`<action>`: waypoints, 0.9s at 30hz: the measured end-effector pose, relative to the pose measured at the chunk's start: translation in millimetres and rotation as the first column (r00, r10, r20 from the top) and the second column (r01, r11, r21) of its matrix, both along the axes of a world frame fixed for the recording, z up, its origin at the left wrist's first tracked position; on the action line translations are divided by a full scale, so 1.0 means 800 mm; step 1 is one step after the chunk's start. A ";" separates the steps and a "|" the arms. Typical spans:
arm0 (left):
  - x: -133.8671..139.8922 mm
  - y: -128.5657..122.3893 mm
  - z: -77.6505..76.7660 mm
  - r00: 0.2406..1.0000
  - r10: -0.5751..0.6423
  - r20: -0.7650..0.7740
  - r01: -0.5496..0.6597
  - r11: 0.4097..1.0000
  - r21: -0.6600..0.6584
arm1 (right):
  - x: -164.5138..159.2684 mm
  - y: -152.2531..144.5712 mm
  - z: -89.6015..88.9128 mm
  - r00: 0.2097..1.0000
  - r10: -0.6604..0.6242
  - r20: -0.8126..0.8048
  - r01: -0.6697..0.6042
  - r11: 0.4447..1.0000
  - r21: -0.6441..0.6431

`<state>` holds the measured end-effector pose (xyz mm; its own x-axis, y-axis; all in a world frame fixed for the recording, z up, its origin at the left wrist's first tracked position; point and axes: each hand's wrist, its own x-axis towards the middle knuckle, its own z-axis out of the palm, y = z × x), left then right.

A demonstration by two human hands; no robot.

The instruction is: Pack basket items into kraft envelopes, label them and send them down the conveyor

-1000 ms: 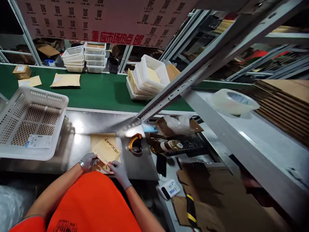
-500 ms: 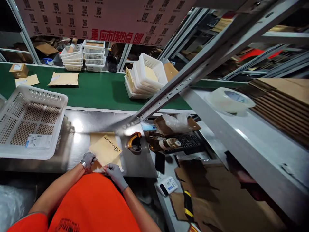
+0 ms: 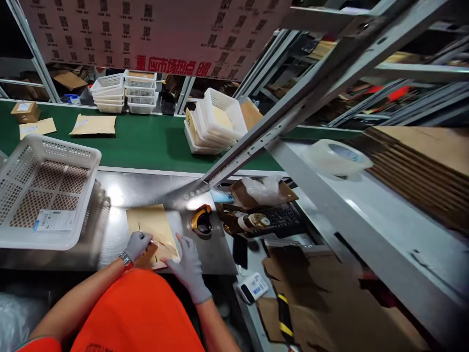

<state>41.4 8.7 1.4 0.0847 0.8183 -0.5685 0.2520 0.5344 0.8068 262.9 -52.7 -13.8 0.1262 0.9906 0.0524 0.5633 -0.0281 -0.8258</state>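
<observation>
A yellowish padded envelope lies on the steel table in front of me, a white sheet partly showing beside it. My left hand, in a grey glove, is closed over the envelope's lower left part, fingers pinched on something I cannot make out. A brown strip shows just below those fingers. My right hand, also gloved in grey, has its fingers spread along the envelope's lower right edge. To the right of the envelope stands an orange and black tape dispenser.
A white plastic basket with a label inside stands at left. Behind runs a green conveyor belt carrying envelopes, a small box and stacked baskets. At right are a bottle, a keyboard, a metal post and stacked cardboard.
The envelope's printed face no longer shows; a plain face is up. My left hand has moved over the envelope, and my right hand has gone from pinching its edge to spread fingers.
</observation>
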 end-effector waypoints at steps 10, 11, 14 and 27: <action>-0.036 0.011 0.027 0.986 -0.040 -0.163 0.131 0.789 0.600 | -0.018 0.046 0.012 0.934 0.344 0.098 -0.347 0.938 0.017; -0.043 0.013 0.026 0.979 -0.038 -0.199 0.165 0.724 0.670 | -0.012 0.046 0.015 0.927 0.371 0.056 -0.373 0.928 0.011; -0.050 0.019 0.022 0.948 -0.174 -0.268 0.318 0.594 0.739 | 0.001 0.042 0.026 0.899 0.437 -0.025 -0.437 0.899 -0.004; -0.023 -0.007 0.032 0.938 -0.182 -0.294 0.345 0.431 0.834 | -0.009 0.025 0.041 0.943 0.321 -0.085 -0.287 0.917 0.277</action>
